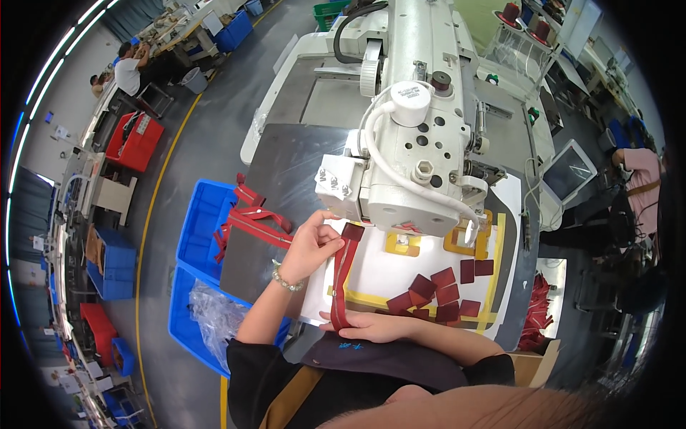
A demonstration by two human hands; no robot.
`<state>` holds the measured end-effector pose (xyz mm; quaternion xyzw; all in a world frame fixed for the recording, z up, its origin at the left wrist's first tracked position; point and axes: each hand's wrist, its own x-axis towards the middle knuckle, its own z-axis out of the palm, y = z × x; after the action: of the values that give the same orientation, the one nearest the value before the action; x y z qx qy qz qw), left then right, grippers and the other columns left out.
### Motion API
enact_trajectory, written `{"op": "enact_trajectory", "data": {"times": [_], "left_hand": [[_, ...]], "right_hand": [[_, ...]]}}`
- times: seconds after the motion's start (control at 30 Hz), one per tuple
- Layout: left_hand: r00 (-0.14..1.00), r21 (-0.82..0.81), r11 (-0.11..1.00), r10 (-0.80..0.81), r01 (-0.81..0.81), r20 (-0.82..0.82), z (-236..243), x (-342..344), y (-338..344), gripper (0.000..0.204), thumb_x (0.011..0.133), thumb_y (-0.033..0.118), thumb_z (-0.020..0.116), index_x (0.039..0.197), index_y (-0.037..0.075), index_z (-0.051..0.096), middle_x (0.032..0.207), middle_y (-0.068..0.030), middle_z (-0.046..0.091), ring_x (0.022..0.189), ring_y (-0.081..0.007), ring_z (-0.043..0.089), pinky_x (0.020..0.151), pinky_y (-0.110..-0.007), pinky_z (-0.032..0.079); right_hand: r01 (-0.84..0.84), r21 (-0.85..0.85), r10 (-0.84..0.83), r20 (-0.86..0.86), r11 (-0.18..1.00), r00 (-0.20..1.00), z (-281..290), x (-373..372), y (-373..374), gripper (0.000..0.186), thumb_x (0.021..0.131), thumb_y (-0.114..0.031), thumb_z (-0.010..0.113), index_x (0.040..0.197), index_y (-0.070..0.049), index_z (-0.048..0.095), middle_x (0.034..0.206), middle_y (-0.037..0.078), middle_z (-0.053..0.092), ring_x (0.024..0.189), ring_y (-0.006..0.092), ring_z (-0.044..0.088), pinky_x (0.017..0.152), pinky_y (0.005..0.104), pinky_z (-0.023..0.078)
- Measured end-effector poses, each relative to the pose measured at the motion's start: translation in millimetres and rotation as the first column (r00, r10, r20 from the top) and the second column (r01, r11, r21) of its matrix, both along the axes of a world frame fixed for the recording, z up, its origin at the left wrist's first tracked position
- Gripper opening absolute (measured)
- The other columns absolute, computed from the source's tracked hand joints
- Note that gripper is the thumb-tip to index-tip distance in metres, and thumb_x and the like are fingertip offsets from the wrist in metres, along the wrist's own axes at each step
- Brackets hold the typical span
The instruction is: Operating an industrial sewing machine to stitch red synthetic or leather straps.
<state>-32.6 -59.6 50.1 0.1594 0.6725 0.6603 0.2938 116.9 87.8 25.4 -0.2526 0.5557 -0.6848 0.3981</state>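
My left hand (320, 242) pinches a red zipper strip (343, 272) beside the dark red square tab (351, 232) at its upper end. My right hand (357, 325) grips the strip's lower end, so it lies lengthwise over the white work sheet (374, 275). To the right, several loose dark red squares (444, 278) lie on that sheet near yellow tape strips. Yellow plates (401, 244) sit under the head of a large white sewing machine (389, 171). More red zipper strips (257, 228) lie on the metal plate (279, 157) at my left.
Blue bins (207, 193) stand at my left, the nearer holding clear plastic (214, 314). A pile of red strips (536, 314) lies at right, below a screen (567, 171). Other people work at far left (128, 75) and at right (639, 189).
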Motion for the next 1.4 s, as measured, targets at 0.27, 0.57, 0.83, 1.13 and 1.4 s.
{"op": "enact_trajectory", "data": {"times": [0.27,0.57,0.83,1.13,1.4], "left_hand": [[0.999,-0.018,1.0,0.014,-0.015,-0.04,-16,-1,-1,0.038,0.082,-0.006,0.058,0.116,0.001,0.041,0.08,-0.0052,0.063,0.073,-0.0077,0.06,0.065,-0.021,0.048],[0.967,-0.265,0.956,0.061,-0.129,-0.249,-45,-28,-3,0.038,0.077,-0.007,0.062,0.11,0.001,0.045,0.075,-0.007,0.064,0.069,-0.0104,0.061,0.065,-0.025,0.048],[0.474,-0.415,0.797,-0.188,-0.438,-0.86,-28,-29,11,0.038,0.069,0.004,0.068,0.101,0.003,0.049,0.093,-0.0132,0.056,0.093,-0.0296,0.052,0.081,-0.039,0.04],[0.464,-0.402,0.874,-0.486,0.274,-0.74,-43,93,35,0.062,0.072,0.039,0.072,0.125,0.013,0.051,0.13,-0.0188,0.046,0.118,-0.0323,0.047,0.097,-0.044,0.036],[0.26,-0.65,0.713,-0.701,0.262,-0.664,-55,119,69,0.09,0.073,0.053,0.064,0.143,0.012,0.028,0.147,-0.0207,0.024,0.137,-0.0322,0.025,0.107,-0.047,0.025]], "right_hand": [[0.334,-0.113,-0.176,0.67,0.936,0.722,5,-6,-24,0.083,0.092,-0.025,0.054,0.145,-0.003,-0.006,0.148,0.011,0.012,0.136,0.018,0.015,0.11,0.0309,0.016],[0.204,0.009,-0.18,0.517,0.979,0.837,6,16,-2,0.086,0.093,-0.031,0.052,0.146,-0.01,-0.011,0.15,0.016,0.018,0.135,0.0233,0.026,0.109,0.0339,0.024],[0.171,0.28,-0.129,-0.163,0.945,0.978,24,32,35,0.056,0.093,-0.027,0.051,0.141,-0.006,0.033,0.136,0.018,0.045,0.122,0.0266,0.048,0.101,0.0333,0.037],[0.91,0.317,-0.164,-0.916,0.268,0.367,-1,96,101,0.058,0.078,-0.029,0.069,0.127,-0.007,0.05,0.131,0.014,0.048,0.12,0.0279,0.047,0.098,0.0442,0.035],[0.847,0.53,-0.019,-0.847,0.038,0.531,-23,121,105,0.075,0.074,-0.053,0.065,0.136,-0.016,0.043,0.146,0.017,0.03,0.134,0.0299,0.03,0.106,0.0522,0.019]]}}
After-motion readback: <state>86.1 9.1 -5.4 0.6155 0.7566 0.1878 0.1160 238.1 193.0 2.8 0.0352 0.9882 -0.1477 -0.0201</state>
